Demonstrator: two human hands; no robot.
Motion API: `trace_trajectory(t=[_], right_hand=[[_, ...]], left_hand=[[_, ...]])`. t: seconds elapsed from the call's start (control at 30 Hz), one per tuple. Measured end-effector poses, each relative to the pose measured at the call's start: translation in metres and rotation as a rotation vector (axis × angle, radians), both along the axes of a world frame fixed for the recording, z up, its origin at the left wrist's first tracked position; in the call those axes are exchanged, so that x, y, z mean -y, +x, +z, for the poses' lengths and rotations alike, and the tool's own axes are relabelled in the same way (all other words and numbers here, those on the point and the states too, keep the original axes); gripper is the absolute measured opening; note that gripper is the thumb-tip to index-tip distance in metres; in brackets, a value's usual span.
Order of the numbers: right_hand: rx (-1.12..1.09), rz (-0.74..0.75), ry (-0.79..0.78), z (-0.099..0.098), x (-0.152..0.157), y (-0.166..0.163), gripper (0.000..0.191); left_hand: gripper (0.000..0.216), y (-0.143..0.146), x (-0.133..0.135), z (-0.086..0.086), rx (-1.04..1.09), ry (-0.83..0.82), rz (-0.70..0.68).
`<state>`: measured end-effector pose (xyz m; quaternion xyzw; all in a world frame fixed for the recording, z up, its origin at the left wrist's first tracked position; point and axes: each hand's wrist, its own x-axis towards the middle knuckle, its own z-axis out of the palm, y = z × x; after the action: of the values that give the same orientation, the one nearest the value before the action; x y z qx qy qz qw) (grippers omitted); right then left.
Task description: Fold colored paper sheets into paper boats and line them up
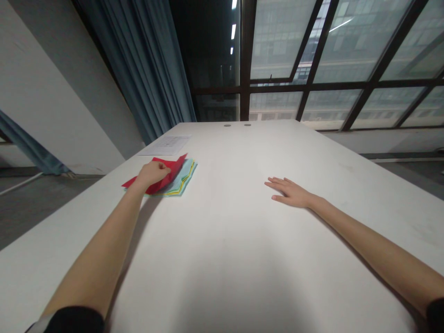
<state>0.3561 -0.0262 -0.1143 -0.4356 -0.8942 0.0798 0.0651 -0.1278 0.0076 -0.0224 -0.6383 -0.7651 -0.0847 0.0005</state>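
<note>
At the left of the white table, my left hand (152, 173) pinches a thin red sheet (176, 166) between thumb and fingers. The sheet's right side is lifted and bent upward, while its left corner hangs low over the pile. Beneath it lies a stack of light blue and yellow sheets (185, 178), slightly uneven at the edges. Whether these are paper or cloth I cannot tell. My right hand (289, 192) rests palm down on the tabletop, fingers stretched out, holding nothing.
A printed white paper (168, 144) lies flat behind the stack. The long white table (229, 222) runs away from me toward large windows (277, 41). Two round grommets (227, 125) sit near its far edge. A blue curtain (145, 64) hangs beyond the left side.
</note>
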Motion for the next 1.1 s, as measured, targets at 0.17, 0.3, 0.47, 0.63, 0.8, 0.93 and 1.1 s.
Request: trace_trajectory(t=[0.17,0.3,0.47,0.63,0.8,0.93,1.1], right_hand=[[0.004,-0.002,0.004,0.001,0.0,-0.002,0.066],[-0.013,0.003,0.007,0.003,-0.002,-0.002,0.065],[-0.017,0.01,0.011,0.006,-0.001,-0.003,0.065],[-0.066,0.024,0.02,0.007,-0.003,-0.002,0.063],[-0.344,-0.036,0.091,0.007,-0.011,0.002,0.054],[-0.545,-0.191,0.268,0.018,-0.011,-0.005,0.044],[-0.523,0.018,0.269,0.043,0.009,-0.032,0.038]], left_hand=[[0.024,0.052,0.01,0.029,-0.005,0.272,-0.071],[0.017,0.122,0.023,0.022,0.107,0.306,-0.433],[0.014,0.204,0.052,-0.016,0.178,0.195,-0.694],[0.034,0.236,0.054,-0.021,0.186,0.046,-0.846],[0.031,0.201,0.016,-0.005,0.119,-0.199,-1.119],[0.08,0.171,0.002,-0.016,-0.143,-0.298,-0.971],[0.088,0.184,0.02,-0.041,-0.18,-0.286,-0.971]])
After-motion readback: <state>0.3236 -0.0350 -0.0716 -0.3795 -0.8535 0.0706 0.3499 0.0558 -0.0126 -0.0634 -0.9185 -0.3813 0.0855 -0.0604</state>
